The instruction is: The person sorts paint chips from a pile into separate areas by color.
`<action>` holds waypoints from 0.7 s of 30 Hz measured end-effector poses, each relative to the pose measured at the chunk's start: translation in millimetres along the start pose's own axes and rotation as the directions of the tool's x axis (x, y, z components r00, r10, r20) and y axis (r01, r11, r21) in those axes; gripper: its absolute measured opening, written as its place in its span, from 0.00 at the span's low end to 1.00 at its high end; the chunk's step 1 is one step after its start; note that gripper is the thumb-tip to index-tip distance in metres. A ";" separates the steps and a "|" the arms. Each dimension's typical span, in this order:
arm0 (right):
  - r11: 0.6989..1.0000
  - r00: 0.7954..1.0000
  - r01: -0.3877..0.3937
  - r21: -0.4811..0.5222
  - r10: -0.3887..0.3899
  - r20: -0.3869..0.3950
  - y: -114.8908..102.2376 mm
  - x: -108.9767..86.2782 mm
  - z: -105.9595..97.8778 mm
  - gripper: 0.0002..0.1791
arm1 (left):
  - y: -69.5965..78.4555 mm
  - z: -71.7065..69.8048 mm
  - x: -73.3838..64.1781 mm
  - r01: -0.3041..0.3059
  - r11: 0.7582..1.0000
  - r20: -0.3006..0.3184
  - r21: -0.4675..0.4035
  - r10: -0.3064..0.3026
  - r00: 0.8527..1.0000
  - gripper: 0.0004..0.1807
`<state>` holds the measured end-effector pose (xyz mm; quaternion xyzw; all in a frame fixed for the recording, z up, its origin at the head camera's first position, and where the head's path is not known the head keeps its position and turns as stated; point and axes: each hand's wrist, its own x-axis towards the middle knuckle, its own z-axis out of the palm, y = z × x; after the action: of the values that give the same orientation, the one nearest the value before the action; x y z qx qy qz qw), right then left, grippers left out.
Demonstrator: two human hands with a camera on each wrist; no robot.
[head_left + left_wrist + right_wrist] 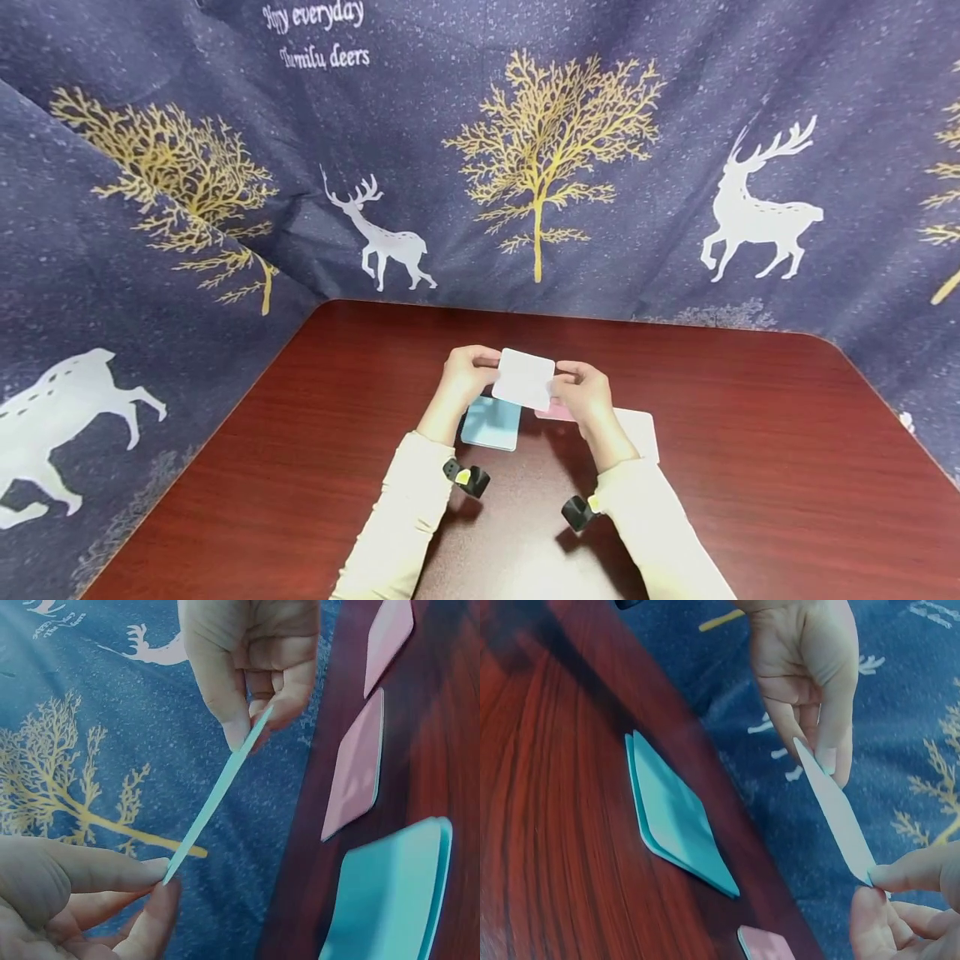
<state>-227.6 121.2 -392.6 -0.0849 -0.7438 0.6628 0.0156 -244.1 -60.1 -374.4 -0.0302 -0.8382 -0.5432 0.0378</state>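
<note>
A square card [524, 380] with rounded corners is held up above the table, its white face toward me. Edge-on in the left wrist view, it looks thin and pale green. My left hand [467, 377] pinches its left edge between thumb and fingers. On the opposite edge, my right hand [588, 395] pinches it the same way. Below my left hand lies a small stack of light blue cards [491, 423], slightly fanned in the right wrist view [676, 814]. A pink card [555, 412] lies partly hidden behind my right hand.
Another card [637, 432], pale in the head view and pink in the left wrist view [388, 643], rests beside my right forearm. The dark red wooden table [750, 467] meets a blue cloth [622, 275] printed with deer and trees at its back and sides.
</note>
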 end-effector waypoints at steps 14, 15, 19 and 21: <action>0.994 0.994 0.016 -0.108 -0.003 0.112 15.1 -3.4 23.4 0.22 | -21.3 -18.5 -5.2 0.051 0.985 0.019 0.165 -0.055 0.998 0.12; 0.993 0.992 0.019 -0.117 -0.004 0.123 16.8 -3.1 24.6 0.22 | -22.2 -19.0 -4.8 0.063 0.985 0.023 0.161 -0.067 0.997 0.12; 0.991 0.988 0.016 -0.135 0.005 0.153 21.8 -2.0 29.2 0.23 | -24.3 -20.9 -3.9 0.114 0.978 0.042 0.173 -0.122 0.992 0.12; 0.990 0.987 0.017 -0.138 0.005 0.160 22.7 -1.4 30.9 0.23 | -25.5 -21.5 -3.1 0.129 0.972 0.048 0.195 -0.141 0.989 0.11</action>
<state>-228.1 93.1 -418.7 -0.0301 -0.7872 0.6141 -0.0482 -242.7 -90.1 -389.2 0.0140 -0.8873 -0.4605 -0.0225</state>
